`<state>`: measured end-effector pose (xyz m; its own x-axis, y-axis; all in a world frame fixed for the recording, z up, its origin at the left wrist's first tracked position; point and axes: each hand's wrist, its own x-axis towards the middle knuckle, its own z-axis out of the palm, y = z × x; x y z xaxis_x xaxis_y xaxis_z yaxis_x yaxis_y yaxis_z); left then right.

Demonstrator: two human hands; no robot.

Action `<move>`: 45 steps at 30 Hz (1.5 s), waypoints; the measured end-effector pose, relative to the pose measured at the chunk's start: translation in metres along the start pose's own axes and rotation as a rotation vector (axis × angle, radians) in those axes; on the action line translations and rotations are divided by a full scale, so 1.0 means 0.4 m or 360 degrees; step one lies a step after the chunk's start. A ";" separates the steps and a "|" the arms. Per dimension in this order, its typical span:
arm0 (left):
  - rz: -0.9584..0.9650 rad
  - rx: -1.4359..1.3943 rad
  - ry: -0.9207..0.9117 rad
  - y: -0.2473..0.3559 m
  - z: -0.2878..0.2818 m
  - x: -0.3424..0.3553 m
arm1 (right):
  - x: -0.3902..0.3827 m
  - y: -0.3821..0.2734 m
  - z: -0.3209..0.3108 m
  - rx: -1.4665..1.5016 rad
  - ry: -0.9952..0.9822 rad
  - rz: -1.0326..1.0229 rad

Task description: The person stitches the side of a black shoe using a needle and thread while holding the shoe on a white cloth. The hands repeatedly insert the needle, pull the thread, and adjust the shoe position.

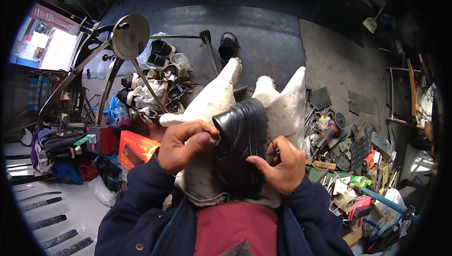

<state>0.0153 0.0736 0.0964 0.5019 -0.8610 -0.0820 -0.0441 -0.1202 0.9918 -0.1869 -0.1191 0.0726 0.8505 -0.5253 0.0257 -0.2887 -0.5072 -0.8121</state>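
Observation:
A black leather shoe (241, 145) lies across my lap on a pale, worn cover (207, 100) with pointed, fuzzy ends. My left hand (184, 145) is closed in a pinch beside the shoe's left edge. Whatever is between its thumb and finger is too small to name. At the shoe's right side, my right hand (285, 164) has its fingers curled in, with the thumb tip near the leather. A tiny dark thing shows at those fingers, but I cannot make out its kind. Farther off, another black shoe (229, 48) stands on the floor.
A metal stand with a round disc (130, 37) rises at the left. Shoes and plastic bags (155, 84) are heaped beneath it, near an orange box (136, 150). On the right lie an angle grinder (331, 131), a green-capped bottle (360, 181) and scattered tools.

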 end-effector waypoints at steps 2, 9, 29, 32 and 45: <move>0.0122 -0.0747 0.0139 -0.025 0.017 -0.010 | 0.003 -0.004 0.009 -0.0043 0.0003 0.0043; 0.0166 -0.1081 0.0539 -0.087 -0.034 0.049 | -0.004 -0.004 0.020 -0.0046 -0.0002 0.0148; 0.0617 0.0759 0.0163 -0.028 0.173 0.033 | 0.006 -0.026 -0.064 0.0372 -0.0187 -0.0016; 0.0464 0.0711 0.0181 -0.027 0.175 0.030 | 0.021 -0.002 -0.089 -0.0013 -0.0259 -0.0102; 0.0264 0.0387 0.0267 -0.020 0.176 0.048 | 0.017 0.130 -0.129 0.1839 0.0755 0.0336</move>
<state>-0.0356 0.0230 0.0799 0.6050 -0.7877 0.1160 -0.3317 -0.1169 0.9361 -0.2189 -0.1841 0.0606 0.5250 -0.8369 -0.1548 0.3555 0.3808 -0.8535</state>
